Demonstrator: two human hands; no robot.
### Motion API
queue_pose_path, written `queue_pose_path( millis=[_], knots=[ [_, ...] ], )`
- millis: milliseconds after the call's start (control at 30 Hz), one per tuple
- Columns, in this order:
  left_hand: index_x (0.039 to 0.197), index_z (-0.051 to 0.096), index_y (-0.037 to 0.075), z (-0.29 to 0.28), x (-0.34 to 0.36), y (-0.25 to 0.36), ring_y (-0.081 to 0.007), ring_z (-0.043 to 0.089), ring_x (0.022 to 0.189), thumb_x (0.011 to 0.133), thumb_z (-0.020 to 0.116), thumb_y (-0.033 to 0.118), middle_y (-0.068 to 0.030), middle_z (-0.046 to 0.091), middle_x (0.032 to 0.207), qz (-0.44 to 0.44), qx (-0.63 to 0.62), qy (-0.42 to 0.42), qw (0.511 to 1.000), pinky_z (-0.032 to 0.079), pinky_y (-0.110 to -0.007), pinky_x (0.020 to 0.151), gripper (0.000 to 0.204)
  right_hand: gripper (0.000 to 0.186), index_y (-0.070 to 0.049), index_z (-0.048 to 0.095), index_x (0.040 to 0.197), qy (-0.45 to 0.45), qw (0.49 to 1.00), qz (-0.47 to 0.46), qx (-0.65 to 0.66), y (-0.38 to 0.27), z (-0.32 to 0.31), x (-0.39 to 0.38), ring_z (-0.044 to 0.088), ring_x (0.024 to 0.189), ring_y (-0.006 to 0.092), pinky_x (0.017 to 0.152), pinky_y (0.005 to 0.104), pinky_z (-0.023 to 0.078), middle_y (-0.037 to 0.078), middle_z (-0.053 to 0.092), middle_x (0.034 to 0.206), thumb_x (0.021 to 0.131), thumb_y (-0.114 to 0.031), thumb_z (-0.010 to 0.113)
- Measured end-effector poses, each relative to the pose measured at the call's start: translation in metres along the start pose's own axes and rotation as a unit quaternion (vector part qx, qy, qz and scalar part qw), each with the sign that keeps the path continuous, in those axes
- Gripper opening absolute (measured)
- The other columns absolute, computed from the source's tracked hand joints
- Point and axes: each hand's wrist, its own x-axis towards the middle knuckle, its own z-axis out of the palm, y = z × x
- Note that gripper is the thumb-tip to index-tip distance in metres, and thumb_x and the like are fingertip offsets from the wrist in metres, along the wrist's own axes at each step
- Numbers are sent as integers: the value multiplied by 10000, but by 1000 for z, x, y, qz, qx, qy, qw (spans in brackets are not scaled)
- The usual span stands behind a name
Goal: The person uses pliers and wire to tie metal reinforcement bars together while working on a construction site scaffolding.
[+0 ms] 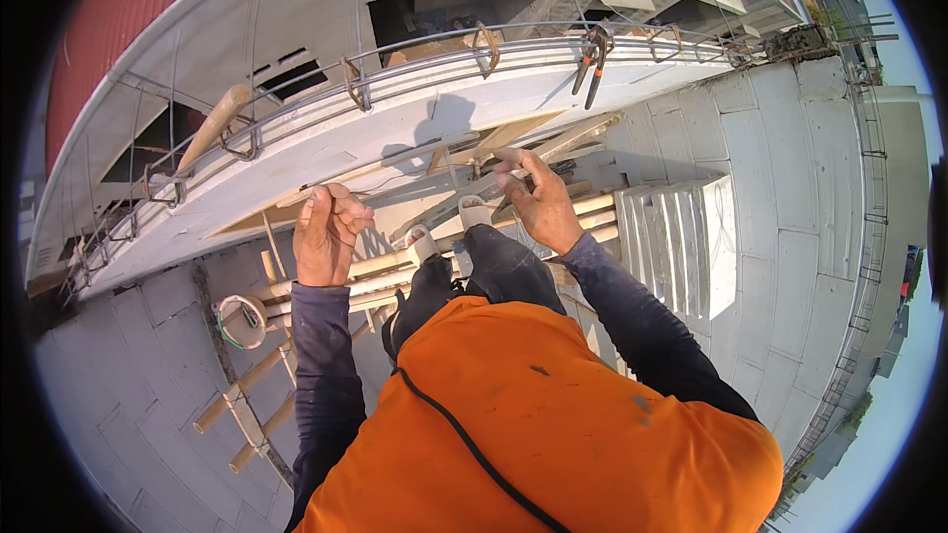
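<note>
My left hand (331,235) is raised in front of me, its fingers curled in toward the thumb; whether something thin is in them I cannot make out. To its right, my right hand (541,205) hangs in the air with thumb and forefinger apart, and no held thing shows. Beyond both hands, long steel reinforcing bars (415,51) run along the top of a pale wall, with bent steel stirrups (354,85) around them. Pincers (592,64) with dark and orange handles hang on the bars. A wooden-handled hammer (215,126) rests on the bars at the left.
My feet, in light footwear (422,245), stand on scaffolding with bamboo poles (380,283). A bucket (242,322) is at the left, and a stack of pale blocks (681,242) at the right. Pale block walls (790,188) enclose the space. Thin vertical wires (357,10) rise beyond the bars.
</note>
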Motion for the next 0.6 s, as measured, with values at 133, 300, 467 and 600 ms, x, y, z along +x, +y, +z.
queue_pose_path(
  millis=[133, 300, 467, 600],
  knots=[
    [1136, 643, -37, -3, 21, 12, -179, 640, 613, 1090, 552, 459, -50, 627, 673, 12, 72, 63, 995, 548, -303, 625, 506, 339, -103, 674, 1312, -293, 950, -44, -103, 8, -14, -12, 715, 794, 310, 768, 416, 563, 141, 733, 954, 1033, -291, 629],
    [1126, 698, -39, 20, 35, 8, -143, 655, 602, 1095, 546, 454, -44, 654, 664, -38, 223, -2, 974, 529, -281, 592, 517, 595, -53, 519, 1465, -343, 917, 117, 165, -2, 13, 7, 731, 833, 298, 778, 385, 569, 183, 750, 1048, 991, -359, 709],
    [1111, 706, -27, 32, 57, 12, -147, 669, 632, 1112, 522, 423, -62, 689, 707, -59, 254, -41, 965, 539, -281, 614, 486, 868, -80, 293, 1637, -3, 997, -8, -79, 1, 35, 45, 571, 1299, 436, 1102, 517, 460, 311, 519, 1454, 944, -338, 747],
    [1090, 715, -20, 45, 67, 9, -149, 675, 644, 1121, 512, 396, -88, 721, 752, -112, 259, -90, 955, 549, -284, 656, 464, 673, -148, 363, 1612, -116, 955, -184, -202, 17, 34, 64, 496, 1385, 417, 1204, 567, 309, 196, 473, 1548, 1011, -290, 632]
  ],
)
